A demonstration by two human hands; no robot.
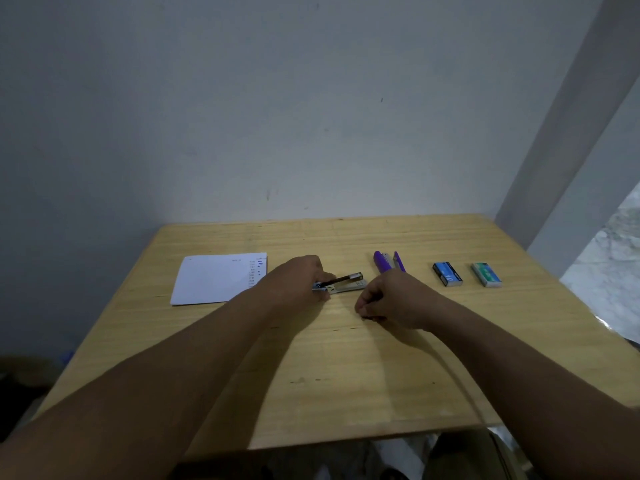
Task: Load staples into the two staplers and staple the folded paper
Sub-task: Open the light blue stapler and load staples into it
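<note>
Wooden table [346,375] against a pale wall [277,116].

A pale, grey-white wall [277,98] fills the upper part of the view, plain but for a few small dark specks. Against it stands a light wooden desk [346,375] with visible grain and a few small dark marks. At the right, a broad pale pillar [571,133] slants up along the wall's edge — beyond it lies a lighter, mottled, marble-like surface [613,258]. The light is dim and even. Left of the desk the floor [24,382] falls into deep shadow — little can be made out there.
</note>
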